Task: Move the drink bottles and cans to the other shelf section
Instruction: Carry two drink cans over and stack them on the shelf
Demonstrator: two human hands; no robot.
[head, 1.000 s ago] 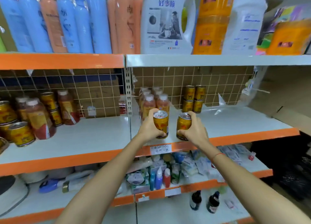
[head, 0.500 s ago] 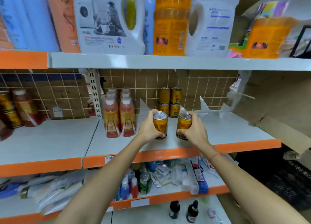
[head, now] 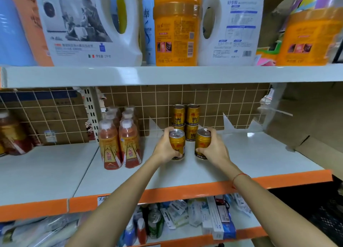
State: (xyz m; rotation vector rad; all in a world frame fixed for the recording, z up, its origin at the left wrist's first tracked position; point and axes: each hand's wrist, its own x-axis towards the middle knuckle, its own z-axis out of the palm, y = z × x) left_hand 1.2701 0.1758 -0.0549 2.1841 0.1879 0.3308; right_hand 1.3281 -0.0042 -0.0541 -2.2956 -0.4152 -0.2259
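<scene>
My left hand (head: pixel 164 148) grips a gold drink can (head: pixel 177 144) and my right hand (head: pixel 215 147) grips a second gold can (head: pixel 202 143). Both cans are upright, low over or on the right shelf section (head: pixel 250 154), just in front of a two-high stack of gold cans (head: pixel 186 121) by the back grid. Several orange-red drink bottles (head: pixel 119 141) stand in rows at the left of this section. On the left shelf section (head: pixel 42 168), one more bottle (head: pixel 14 135) shows at the far left edge.
Large detergent jugs (head: pixel 89 25) and orange tubs (head: pixel 176 29) fill the shelf above. A cardboard box (head: pixel 306 116) and torn plastic wrap (head: pixel 274 111) sit at the right end. Small packets and bottles (head: pixel 185 217) crowd the lower shelf.
Both hands have carried the two cans further in over the right section and lower, close in front of the stacked cans. My view has shifted to the right.
</scene>
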